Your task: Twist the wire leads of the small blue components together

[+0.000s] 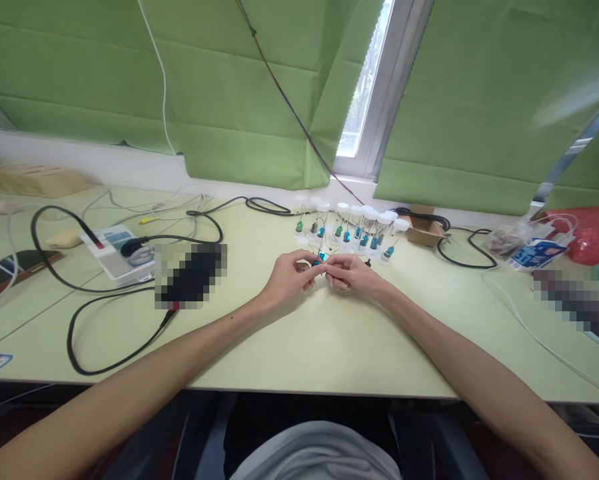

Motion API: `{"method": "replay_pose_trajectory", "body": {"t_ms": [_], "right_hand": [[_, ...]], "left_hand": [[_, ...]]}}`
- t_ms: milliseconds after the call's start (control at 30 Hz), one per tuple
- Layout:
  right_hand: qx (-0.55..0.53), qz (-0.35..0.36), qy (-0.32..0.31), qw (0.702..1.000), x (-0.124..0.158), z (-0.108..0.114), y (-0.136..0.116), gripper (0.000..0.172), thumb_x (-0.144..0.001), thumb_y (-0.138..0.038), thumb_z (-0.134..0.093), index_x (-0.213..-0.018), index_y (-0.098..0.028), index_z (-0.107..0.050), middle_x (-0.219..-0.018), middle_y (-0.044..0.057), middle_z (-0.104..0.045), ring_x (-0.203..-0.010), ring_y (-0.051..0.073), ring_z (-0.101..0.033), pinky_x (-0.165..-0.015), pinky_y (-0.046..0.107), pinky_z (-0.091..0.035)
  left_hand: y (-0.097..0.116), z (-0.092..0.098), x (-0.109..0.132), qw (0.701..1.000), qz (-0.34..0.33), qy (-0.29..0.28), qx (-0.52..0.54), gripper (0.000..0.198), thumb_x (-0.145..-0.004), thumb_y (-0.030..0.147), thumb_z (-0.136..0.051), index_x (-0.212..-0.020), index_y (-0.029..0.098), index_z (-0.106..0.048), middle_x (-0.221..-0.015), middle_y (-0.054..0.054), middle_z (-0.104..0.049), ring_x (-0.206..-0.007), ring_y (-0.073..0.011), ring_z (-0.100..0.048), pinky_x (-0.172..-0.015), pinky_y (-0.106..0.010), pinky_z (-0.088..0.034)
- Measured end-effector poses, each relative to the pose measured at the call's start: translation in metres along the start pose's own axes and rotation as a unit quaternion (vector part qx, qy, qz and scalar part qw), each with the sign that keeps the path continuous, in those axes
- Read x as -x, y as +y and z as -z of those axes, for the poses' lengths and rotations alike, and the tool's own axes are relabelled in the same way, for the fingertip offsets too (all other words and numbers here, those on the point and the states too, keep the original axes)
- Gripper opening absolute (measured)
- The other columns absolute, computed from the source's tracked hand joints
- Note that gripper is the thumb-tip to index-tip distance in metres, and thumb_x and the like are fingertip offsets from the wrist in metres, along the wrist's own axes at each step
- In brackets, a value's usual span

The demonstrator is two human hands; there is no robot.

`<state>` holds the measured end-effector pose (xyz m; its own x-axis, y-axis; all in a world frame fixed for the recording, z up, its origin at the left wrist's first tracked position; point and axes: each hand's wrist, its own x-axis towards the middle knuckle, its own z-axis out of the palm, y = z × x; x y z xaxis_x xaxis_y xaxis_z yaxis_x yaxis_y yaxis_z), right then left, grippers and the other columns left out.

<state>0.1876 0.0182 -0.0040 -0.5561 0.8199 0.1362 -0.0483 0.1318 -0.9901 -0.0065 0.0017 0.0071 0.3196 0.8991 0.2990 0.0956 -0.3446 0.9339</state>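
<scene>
My left hand (292, 275) and my right hand (350, 275) meet above the middle of the table, fingertips together. A small shiny blue piece with a thin dark stem (322, 256) stands at the fingertips of my left hand, pinched between thumb and forefinger. The right thumb and fingers are closed at the same spot; what lies between them is too small to make out. Just beyond the hands stands a group of clear vials with white caps (342, 223), several holding blue or green pieces on stems. A small black bit (368, 263) lies near my right hand.
At the left, a white power strip (116, 257) and black cables (72, 333) lie beside a blurred dark object (192, 275). An open cardboard box (424, 230) sits behind the vials on the right. Farther right are a blue-and-white packet (536, 253) and a red bag (592, 233).
</scene>
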Motion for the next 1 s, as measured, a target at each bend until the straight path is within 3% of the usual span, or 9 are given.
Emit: {"method": "replay_pose_trajectory", "body": {"t_ms": [633, 1000], "right_hand": [[-0.041, 0.015, 0.033, 0.999, -0.001, -0.005, -0.002, 0.034, -0.080, -0.049, -0.068, -0.083, -0.016, -0.059, -0.070, -0.002, -0.059, -0.046, 0.004, -0.044, -0.041, 0.019, -0.030], [-0.071, 0.017, 0.081, 0.994, -0.003, -0.006, -0.002, 0.036, -0.075, -0.049, -0.073, -0.081, -0.017, -0.058, -0.069, -0.003, -0.059, -0.047, 0.004, -0.043, -0.042, 0.020, -0.029]], "left_hand": [[0.005, -0.001, -0.002, 0.998, 0.004, 0.036, 0.048, 0.033, -0.071, 0.045, -0.073, -0.087, 0.016, -0.067, -0.055, 0.001, -0.059, -0.045, -0.0109, -0.050, -0.049, -0.026, -0.041], [-0.012, 0.004, -0.010, 0.997, 0.021, 0.069, 0.031, 0.033, -0.072, 0.047, -0.072, -0.078, 0.016, -0.063, -0.055, 0.000, -0.060, -0.042, -0.0125, -0.053, -0.041, -0.025, -0.042]]}}
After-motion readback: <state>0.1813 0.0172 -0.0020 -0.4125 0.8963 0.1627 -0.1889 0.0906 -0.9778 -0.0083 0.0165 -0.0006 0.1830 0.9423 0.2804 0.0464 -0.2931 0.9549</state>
